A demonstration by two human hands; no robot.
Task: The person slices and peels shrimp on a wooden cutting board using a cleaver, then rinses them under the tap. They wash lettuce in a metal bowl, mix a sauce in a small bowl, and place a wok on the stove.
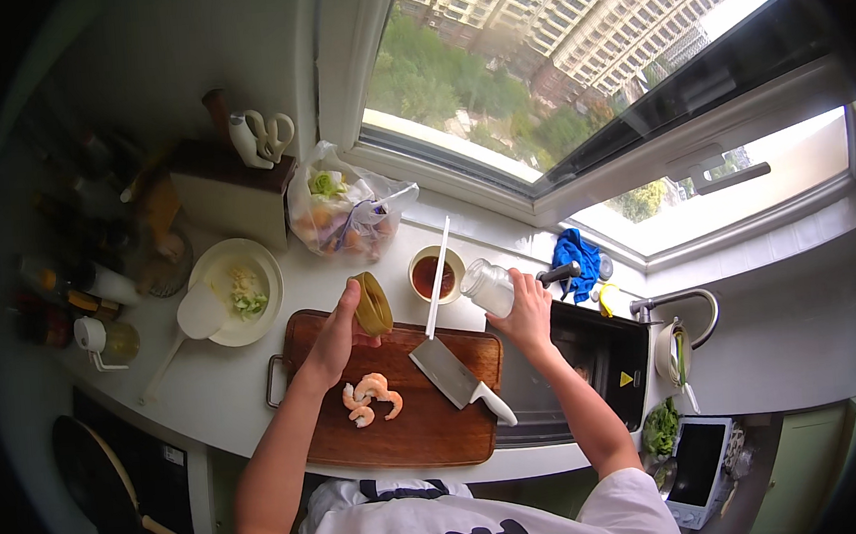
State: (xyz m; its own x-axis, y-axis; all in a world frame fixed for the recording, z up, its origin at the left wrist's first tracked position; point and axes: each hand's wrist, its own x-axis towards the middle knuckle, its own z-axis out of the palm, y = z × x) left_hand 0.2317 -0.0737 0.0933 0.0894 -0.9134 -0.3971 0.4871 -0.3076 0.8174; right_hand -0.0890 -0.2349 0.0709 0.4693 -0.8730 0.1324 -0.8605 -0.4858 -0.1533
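Observation:
My left hand (340, 338) grips a yellowish round lid (373, 304), tilted on edge above the cutting board's far side. In my right hand (526, 311) is a glass jar (487, 287) with white contents, its open mouth tipped up and to the left. Between the hands stands a small bowl of dark brown sauce (432, 278), with white chopsticks (440, 273) lying across it. Several peeled shrimp (370, 397) rest on the wooden cutting board (410, 443). A cleaver (446, 370) with a white handle lies on the board's right side.
At left, a white plate (272, 293) holds chopped garlic and scallion, beside a white ladle (199, 313). A plastic bag (388, 225) of scraps sits by the window. The black sink (612, 351) and faucet (707, 314) are at right. A frying pan (88, 469) stands lower left.

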